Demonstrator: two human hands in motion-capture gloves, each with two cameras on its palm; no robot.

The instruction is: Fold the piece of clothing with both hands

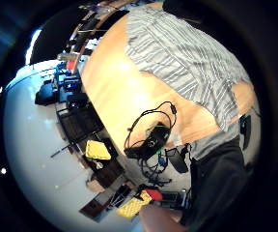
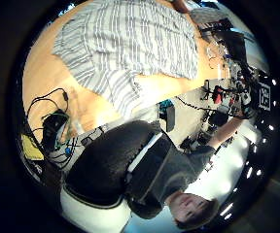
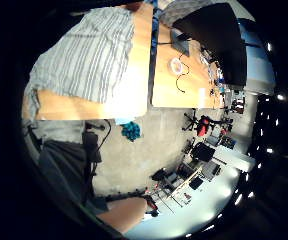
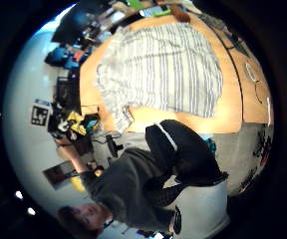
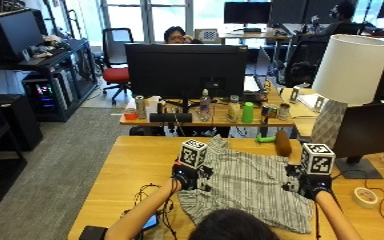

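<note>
A grey striped shirt (image 5: 252, 187) lies spread on the wooden table (image 5: 132, 165), with its lower part near the front edge. My left hand (image 5: 187, 178) hovers over the shirt's left edge and holds nothing. Over the shirt's right edge hovers my right hand (image 5: 307, 186), also holding nothing. The palm views show the shirt (image 1: 187, 58) (image 2: 130, 43) (image 3: 84, 60) (image 4: 168, 74) lying flat some way below both palms, with no cloth between any fingers.
Black cables and a small device (image 5: 149, 200) lie on the table left of the shirt. A brown cylinder (image 5: 282, 142) and a green item (image 5: 265, 139) lie behind it. A lamp (image 5: 342, 85), a dark monitor (image 5: 372, 135) and a tape roll (image 5: 364, 196) stand at the right.
</note>
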